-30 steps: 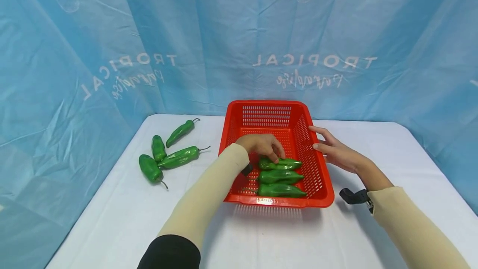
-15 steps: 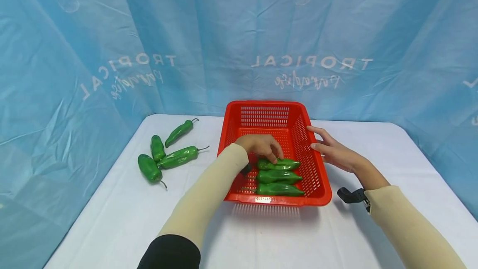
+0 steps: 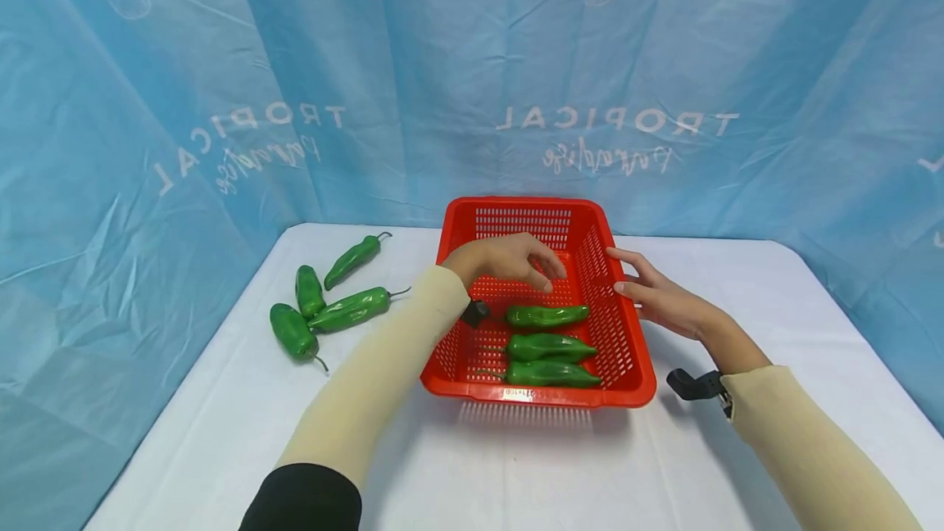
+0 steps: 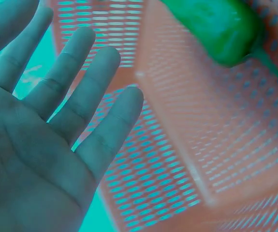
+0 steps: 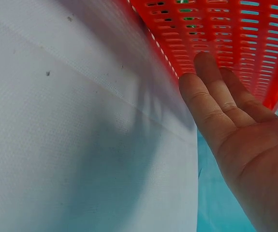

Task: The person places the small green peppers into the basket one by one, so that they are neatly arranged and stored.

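Over the red plastic basket (image 3: 527, 204), my left hand (image 3: 509, 259) is raised with nothing in it; in the left wrist view its fingers (image 4: 100, 79) are spread. Three green chili peppers lie crosswise in the basket's near half: a back pepper (image 3: 547, 316) closest to my left hand, a middle pepper (image 3: 549, 347) and a front pepper (image 3: 551, 374). One pepper (image 4: 221, 29) shows close up in the left wrist view. My right hand (image 3: 667, 297) rests at the basket's right rim, and in the right wrist view its straight fingers (image 5: 209, 99) lie along the outer wall.
Several more green peppers lie on the white tablecloth (image 3: 243, 441) to the left: a long pepper (image 3: 352, 309), a back pepper (image 3: 354, 261) and two shorter-looking ones at the far left (image 3: 295, 333). A blue printed curtain (image 3: 442, 64) hangs behind and beside the table.
My left hand has let go of the back pepper in the basket and moved up and away from it, toward the basket's far side. My right hand stays at the rim.
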`<action>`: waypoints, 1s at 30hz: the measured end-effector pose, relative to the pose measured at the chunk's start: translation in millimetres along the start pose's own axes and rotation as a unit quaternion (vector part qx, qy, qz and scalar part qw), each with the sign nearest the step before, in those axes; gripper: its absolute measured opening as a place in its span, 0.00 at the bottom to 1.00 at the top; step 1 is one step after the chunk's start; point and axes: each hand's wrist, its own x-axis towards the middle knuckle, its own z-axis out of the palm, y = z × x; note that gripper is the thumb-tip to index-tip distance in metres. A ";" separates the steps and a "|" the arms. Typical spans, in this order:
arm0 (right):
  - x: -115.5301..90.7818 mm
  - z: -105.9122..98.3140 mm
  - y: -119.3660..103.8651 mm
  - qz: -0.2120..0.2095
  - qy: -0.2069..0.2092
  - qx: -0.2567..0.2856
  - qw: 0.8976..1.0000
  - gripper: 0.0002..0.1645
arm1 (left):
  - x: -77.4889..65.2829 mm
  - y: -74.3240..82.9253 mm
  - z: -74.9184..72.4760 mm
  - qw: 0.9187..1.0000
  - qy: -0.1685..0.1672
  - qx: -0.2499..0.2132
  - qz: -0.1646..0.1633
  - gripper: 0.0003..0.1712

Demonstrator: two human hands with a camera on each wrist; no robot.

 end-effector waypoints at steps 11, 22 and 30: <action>0.3 0.2 2.5 0.002 -0.002 0.005 1.000 0.43 | -59.8 9.8 -20.1 0.993 0.066 0.060 0.078 0.18; -0.5 1.1 1.1 0.006 0.002 -0.002 1.000 0.44 | -125.6 -21.5 -31.7 0.992 0.116 0.038 0.044 0.18; 0.4 1.5 0.5 0.001 0.004 -0.006 1.000 0.43 | -162.4 -46.7 -31.8 0.990 0.132 0.055 0.014 0.17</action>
